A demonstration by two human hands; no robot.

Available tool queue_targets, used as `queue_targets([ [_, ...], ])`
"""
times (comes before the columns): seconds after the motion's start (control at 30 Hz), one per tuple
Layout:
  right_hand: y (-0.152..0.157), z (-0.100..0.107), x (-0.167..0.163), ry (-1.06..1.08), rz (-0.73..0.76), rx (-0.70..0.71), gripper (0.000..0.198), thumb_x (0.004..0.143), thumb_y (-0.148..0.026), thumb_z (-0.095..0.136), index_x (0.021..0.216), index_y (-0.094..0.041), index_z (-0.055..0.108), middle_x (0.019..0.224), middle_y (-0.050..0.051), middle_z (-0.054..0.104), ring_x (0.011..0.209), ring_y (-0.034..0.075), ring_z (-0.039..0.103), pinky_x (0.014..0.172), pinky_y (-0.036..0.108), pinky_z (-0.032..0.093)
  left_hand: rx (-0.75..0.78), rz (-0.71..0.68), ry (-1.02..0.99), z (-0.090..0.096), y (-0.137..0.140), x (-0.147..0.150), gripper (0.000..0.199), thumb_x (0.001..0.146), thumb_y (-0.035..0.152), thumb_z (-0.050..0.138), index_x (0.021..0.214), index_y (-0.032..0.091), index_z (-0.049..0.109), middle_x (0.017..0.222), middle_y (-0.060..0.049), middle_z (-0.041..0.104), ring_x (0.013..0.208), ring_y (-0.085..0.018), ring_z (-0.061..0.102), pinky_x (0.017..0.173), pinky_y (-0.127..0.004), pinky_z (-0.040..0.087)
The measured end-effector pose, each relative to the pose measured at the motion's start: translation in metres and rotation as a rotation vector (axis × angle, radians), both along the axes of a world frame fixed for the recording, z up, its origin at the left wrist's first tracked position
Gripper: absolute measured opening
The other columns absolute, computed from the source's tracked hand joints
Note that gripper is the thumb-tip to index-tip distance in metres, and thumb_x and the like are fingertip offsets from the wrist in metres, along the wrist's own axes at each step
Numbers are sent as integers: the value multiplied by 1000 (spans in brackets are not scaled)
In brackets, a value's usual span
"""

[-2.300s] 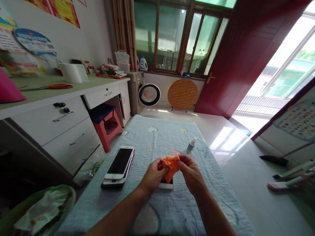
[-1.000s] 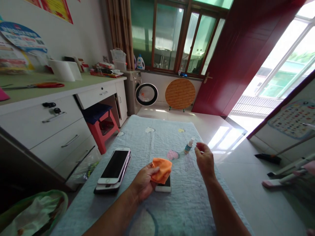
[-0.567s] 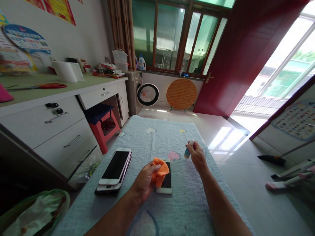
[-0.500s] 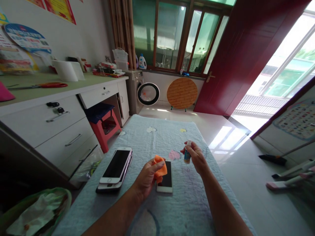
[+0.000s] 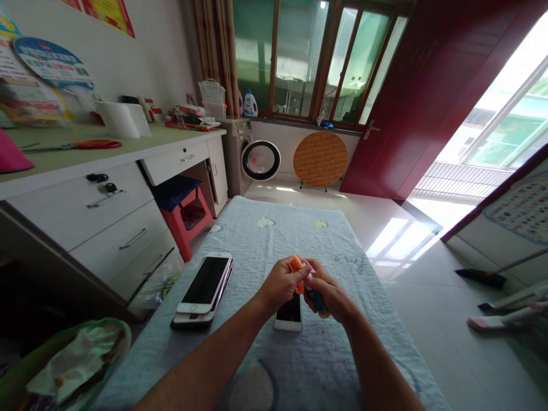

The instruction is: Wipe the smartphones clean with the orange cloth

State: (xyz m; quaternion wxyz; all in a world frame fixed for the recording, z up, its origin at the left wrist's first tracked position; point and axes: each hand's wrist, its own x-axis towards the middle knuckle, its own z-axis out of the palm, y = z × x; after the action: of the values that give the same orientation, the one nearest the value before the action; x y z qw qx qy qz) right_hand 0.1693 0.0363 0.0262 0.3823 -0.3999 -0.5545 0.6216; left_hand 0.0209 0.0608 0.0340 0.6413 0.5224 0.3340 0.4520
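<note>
My left hand [image 5: 277,283] is closed on a bunched orange cloth [image 5: 296,267]. My right hand [image 5: 330,295] grips a small bottle with a blue label [image 5: 317,301], its top end hidden between my fingers and the cloth. Both hands meet above a white phone [image 5: 289,315] lying face up on the pale blue quilted cover [image 5: 257,240] of the table. To the left lies a stack of phones [image 5: 205,287], the top one white with a dark screen.
White desk with drawers [image 5: 107,211] runs along the left, with a red stool [image 5: 184,211] under it. A green-rimmed bin with a plastic bag [image 5: 64,365] stands at lower left. A washing machine [image 5: 252,157], a round wooden tabletop [image 5: 320,158] and a red door [image 5: 428,97] stand beyond.
My right hand reached out, picked the small bottle off the cover and brought it back to the cloth. My left hand lifted the cloth off the phone to meet it.
</note>
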Motion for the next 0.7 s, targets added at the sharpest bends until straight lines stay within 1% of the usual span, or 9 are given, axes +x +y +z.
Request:
queue_targets([
  [0.1, 2, -4, -2, -114, -29, 75, 38, 92, -47, 48, 120, -22, 42, 56, -9, 52, 38, 8, 42, 34, 16, 32, -11, 40, -6, -5, 0, 4, 36, 74, 51, 73, 76, 16, 65, 63, -1, 63, 52, -12, 57, 48, -20, 41],
  [0.2, 4, -3, -6, -289, -124, 197, 29, 94, -40, 45, 116, -23, 46, 50, -10, 47, 38, 7, 40, 38, 15, 34, -52, 101, -33, -6, -1, 7, 37, 73, 52, 72, 73, 16, 62, 57, 1, 60, 47, -12, 54, 45, -20, 39],
  [0.27, 4, -2, -5, -329, -135, 211, 26, 93, -37, 45, 114, -23, 48, 49, -11, 45, 38, 6, 39, 40, 14, 35, -64, 129, -35, -4, 1, 5, 40, 71, 53, 73, 72, 15, 62, 56, 1, 59, 46, -11, 52, 44, -20, 37],
  [0.33, 2, -1, -1, -263, -48, 133, 29, 92, -40, 47, 115, -23, 48, 55, -10, 47, 39, 5, 40, 37, 15, 34, -69, 158, -37, 0, 7, -3, 43, 69, 56, 74, 73, 15, 63, 55, 2, 56, 44, -9, 48, 43, -20, 34],
  [0.43, 0, -4, 8, -116, 80, -17, 35, 88, -42, 52, 118, -24, 47, 65, -8, 50, 40, 6, 44, 33, 15, 32, -62, 279, -55, 5, 20, -19, 51, 68, 64, 69, 82, 15, 62, 56, 6, 49, 46, -7, 43, 46, -18, 33],
  [0.53, 0, -12, 14, 19, 71, -62, 31, 86, -37, 54, 113, -24, 46, 68, -7, 52, 41, 6, 46, 34, 15, 34, -59, 349, 12, 1, 27, -27, 52, 67, 64, 68, 86, 15, 64, 58, 6, 49, 48, -8, 43, 47, -19, 34],
  [0.6, 2, -16, 15, 128, 50, -69, 27, 85, -33, 55, 109, -25, 45, 72, -7, 54, 41, 6, 46, 35, 16, 35, -64, 390, 105, -8, 28, -27, 47, 68, 60, 69, 81, 15, 64, 59, 4, 53, 50, -9, 46, 49, -20, 36],
  [0.7, 5, -22, 14, 239, 36, -86, 25, 83, -31, 58, 103, -24, 46, 77, -5, 56, 44, 7, 50, 37, 17, 37, -71, 462, 286, -24, 28, -30, 36, 74, 51, 64, 78, 15, 63, 56, 4, 53, 48, -11, 46, 48, -22, 35],
])
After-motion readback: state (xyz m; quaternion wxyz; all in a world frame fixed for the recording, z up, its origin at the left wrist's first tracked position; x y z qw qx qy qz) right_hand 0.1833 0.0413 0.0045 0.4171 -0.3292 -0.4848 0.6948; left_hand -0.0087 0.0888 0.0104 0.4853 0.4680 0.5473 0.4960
